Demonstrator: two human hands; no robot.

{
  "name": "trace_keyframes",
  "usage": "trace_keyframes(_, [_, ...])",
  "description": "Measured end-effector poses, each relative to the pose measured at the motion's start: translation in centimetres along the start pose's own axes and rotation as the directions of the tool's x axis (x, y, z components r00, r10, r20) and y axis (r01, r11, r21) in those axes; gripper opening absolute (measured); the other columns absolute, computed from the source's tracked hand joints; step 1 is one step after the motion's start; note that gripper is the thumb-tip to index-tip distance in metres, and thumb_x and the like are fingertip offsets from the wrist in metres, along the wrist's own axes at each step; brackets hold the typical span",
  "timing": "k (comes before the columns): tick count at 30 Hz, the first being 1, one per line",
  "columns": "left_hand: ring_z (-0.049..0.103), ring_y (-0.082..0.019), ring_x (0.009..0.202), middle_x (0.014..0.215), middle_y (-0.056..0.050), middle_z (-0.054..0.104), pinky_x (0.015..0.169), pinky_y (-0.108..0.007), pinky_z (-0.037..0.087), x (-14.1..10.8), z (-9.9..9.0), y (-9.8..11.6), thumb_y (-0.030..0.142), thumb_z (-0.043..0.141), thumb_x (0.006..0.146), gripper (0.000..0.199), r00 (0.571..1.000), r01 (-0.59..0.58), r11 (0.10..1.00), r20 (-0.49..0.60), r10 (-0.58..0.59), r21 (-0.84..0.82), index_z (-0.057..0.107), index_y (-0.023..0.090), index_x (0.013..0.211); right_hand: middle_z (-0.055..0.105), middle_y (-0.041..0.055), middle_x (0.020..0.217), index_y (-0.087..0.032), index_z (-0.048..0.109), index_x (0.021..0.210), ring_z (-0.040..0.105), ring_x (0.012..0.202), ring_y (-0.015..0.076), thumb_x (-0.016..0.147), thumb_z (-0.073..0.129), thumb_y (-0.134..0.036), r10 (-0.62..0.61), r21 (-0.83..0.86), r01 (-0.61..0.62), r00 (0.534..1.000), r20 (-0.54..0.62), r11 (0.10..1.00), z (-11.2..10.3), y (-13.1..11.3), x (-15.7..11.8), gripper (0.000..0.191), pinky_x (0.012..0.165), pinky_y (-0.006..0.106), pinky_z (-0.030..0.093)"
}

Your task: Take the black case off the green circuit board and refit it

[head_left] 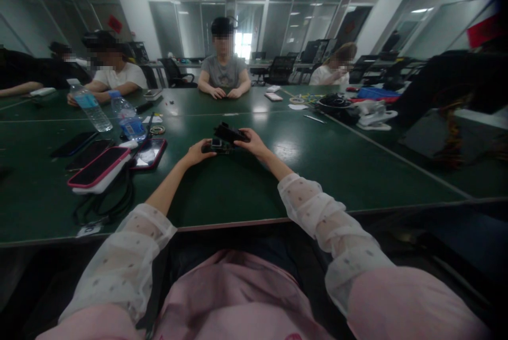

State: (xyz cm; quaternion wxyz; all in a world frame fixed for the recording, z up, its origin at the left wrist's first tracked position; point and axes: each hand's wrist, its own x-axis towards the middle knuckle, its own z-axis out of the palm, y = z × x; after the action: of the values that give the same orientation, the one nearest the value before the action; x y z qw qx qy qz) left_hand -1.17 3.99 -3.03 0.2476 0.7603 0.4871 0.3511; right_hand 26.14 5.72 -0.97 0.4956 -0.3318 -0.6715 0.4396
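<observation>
Both of my hands are above the green table [238, 192], around small dark objects. My left hand [198, 153] has its thumb and fingers closed on the left end of a small dark device [219, 144], which has a bluish square on it. My right hand [253, 144] grips the right end of a black piece [227, 132], tilted over the device. Where the two pieces meet is too dark to make out.
Phones [99, 166] and black cords lie on the left, with two water bottles [93, 109] [129, 120] behind them. A pen [315, 119], black cables [337, 107] and a white object [377, 116] lie to the right. Several people sit across the table.
</observation>
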Motion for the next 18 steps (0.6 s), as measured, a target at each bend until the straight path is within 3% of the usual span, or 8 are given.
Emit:
trace_keyframes(5, [0.057,-0.029,0.124,0.129,-0.011,0.063,0.110,-0.050,0.039,-0.3,-0.1,1.1,0.036,0.077,0.072,0.063,1.000,0.014,0.999,-0.005,-0.014,0.030,0.055,0.020,0.129,0.063,0.0110,0.116,-0.021,0.046,0.116,0.061,0.109,0.0270,0.063,0.078,-0.045,0.015,-0.105,-0.038,0.976,-0.216,0.994,-1.4,0.6,1.0,0.067,0.099,0.045,0.047])
trace_keyframes(10, [0.055,-0.029,0.126,0.131,-0.010,0.063,0.111,-0.050,0.038,-0.8,-0.4,2.3,0.035,0.076,0.073,0.060,1.000,0.017,1.000,0.012,-0.017,0.012,0.056,0.022,0.128,0.064,0.0125,0.111,-0.019,0.046,0.112,0.061,0.105,0.0292,0.063,0.077,-0.038,-0.072,-0.418,-0.142,0.888,-0.455,0.897,-3.4,1.7,1.5,0.061,0.097,0.050,0.047])
trace_keyframes(13, [0.055,-0.030,0.126,0.131,-0.010,0.062,0.111,-0.051,0.038,-0.9,-0.5,2.7,0.035,0.076,0.073,0.060,0.999,0.024,1.000,0.023,-0.024,0.012,0.056,0.022,0.128,0.063,0.0134,0.112,-0.018,0.046,0.111,0.061,0.105,0.0298,0.066,0.075,-0.036,-0.098,-0.529,-0.222,0.855,-0.510,0.819,-4.0,2.0,1.0,0.057,0.095,0.050,0.048])
trace_keyframes(18, [0.055,-0.030,0.126,0.131,-0.011,0.062,0.111,-0.050,0.037,-0.8,-0.5,2.6,0.036,0.076,0.073,0.061,0.999,0.032,0.999,0.024,-0.033,0.031,0.056,0.021,0.129,0.059,0.0188,0.116,-0.014,0.046,0.113,0.055,0.114,0.0340,0.069,0.075,-0.033,-0.022,-0.647,-0.334,0.879,-0.477,0.685,-3.4,1.9,0.0,0.055,0.099,0.051,0.044])
